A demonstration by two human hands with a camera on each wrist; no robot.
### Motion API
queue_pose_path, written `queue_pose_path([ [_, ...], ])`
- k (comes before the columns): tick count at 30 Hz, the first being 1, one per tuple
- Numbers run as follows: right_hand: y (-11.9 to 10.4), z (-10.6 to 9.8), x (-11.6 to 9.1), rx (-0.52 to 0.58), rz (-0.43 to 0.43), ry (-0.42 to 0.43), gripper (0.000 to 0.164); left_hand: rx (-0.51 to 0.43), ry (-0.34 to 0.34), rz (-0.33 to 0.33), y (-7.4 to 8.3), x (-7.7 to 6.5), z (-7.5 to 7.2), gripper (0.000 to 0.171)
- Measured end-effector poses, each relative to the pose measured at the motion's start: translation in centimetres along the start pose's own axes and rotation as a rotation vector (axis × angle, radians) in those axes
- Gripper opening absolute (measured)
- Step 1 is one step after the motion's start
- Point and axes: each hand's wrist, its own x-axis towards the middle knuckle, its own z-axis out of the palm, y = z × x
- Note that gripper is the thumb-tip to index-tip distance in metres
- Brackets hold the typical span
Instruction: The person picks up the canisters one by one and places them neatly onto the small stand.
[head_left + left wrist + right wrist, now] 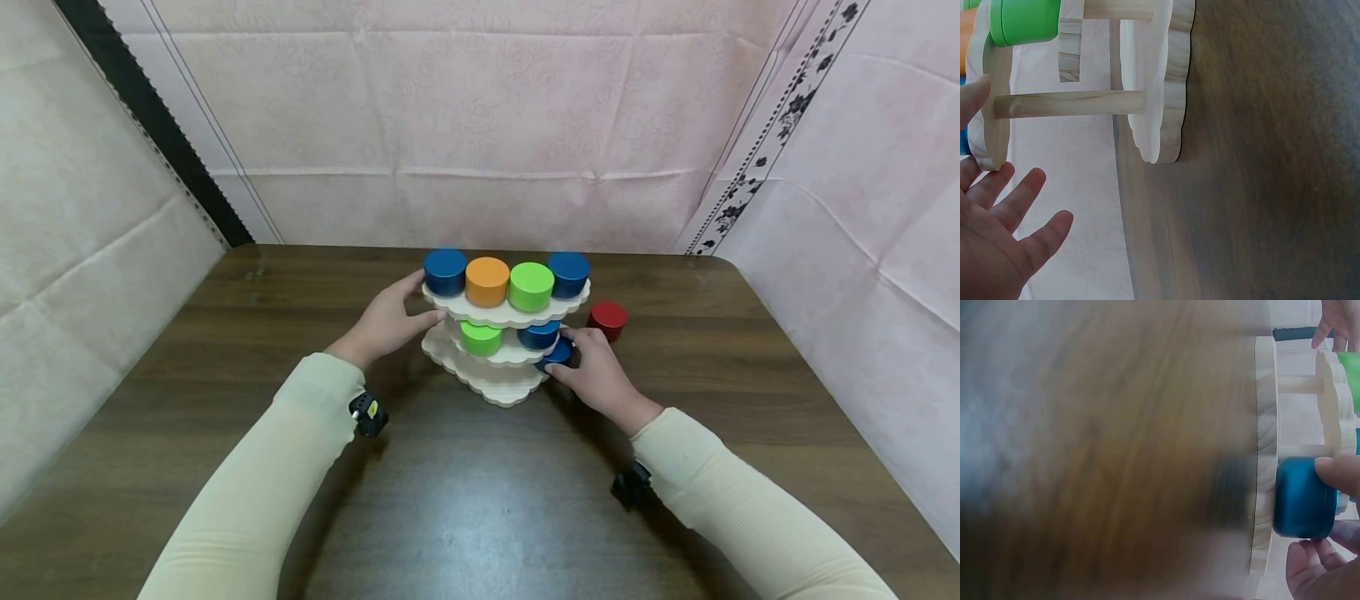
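Note:
A pale wooden three-tier stand (498, 392) with scalloped tiers stands on the table. My left hand (386, 325) holds the left edge of its top tier, thumb near the rim and the other fingers spread, seen also in the left wrist view. With thumb and fingers, my right hand (596, 375) pinches a blue round lidded tin (1305, 499) at the right of the bottom tier. In the right wrist view the tin's base is at or very near the tier; contact is unclear. A green tin (481, 338) and another blue tin (538, 335) sit on the middle tier.
Along the top tier stand an orange tin (487, 282), a green tin (531, 287) and blue tins at both ends. A red tin (607, 320) is on the brown wooden table (465, 500), right of the stand. Pale patterned cloth (480, 108) hangs behind.

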Motion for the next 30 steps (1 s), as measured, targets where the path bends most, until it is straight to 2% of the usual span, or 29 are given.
queue_pose_path([
  [8,0.1,-0.2,0.1,0.000,-0.012,0.004,0.066,0.005,-0.001,-0.006,-0.1,0.0,0.0,0.076],
  [14,0.3,-1.2,-0.1,0.013,-0.005,-0.001,0.070,0.008,0.000,-0.006,-0.1,0.1,0.0,0.075],
  [22,1.2,-2.6,-0.2,0.018,-0.018,0.039,0.066,0.009,-0.002,0.002,-0.1,0.1,0.1,0.076],
  [30,2.0,-3.7,0.1,0.018,0.025,0.080,0.067,0.008,-0.001,-0.002,-0.3,0.2,0.1,0.076],
])
